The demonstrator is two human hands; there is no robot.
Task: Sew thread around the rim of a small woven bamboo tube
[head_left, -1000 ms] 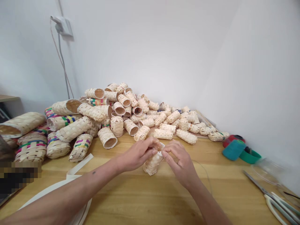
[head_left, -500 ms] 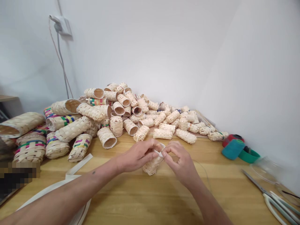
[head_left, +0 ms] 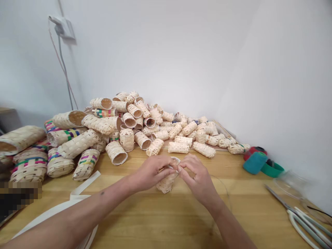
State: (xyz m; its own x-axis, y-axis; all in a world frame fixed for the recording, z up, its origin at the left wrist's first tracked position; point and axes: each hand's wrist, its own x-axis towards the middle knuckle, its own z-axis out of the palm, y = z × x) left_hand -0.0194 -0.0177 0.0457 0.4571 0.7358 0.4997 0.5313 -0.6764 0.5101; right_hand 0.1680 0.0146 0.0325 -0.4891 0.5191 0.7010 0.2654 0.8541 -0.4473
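Wooden table point(head_left: 155, 221); woven tube point(head_left: 166, 182) slanting lengthwise, open far-right; left hand point(head_left: 153, 173), right hand point(head_left: 198, 178) pinching its rim point(head_left: 175, 158).

The left hand point(head_left: 153, 174) and right hand point(head_left: 195, 175) are showing bare, while the bare left forearm point(head_left: 85, 209) is bearing a small dark mark point(head_left: 102, 193).

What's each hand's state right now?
Left hand: closed, holding the small woven basket near its mouth.
Right hand: closed in a pinch beside that mouth; what it pinches can't be told.

2 hands point(head_left: 153, 173), 1 held basket point(head_left: 165, 184), 1 pair of scissors point(head_left: 288, 208).
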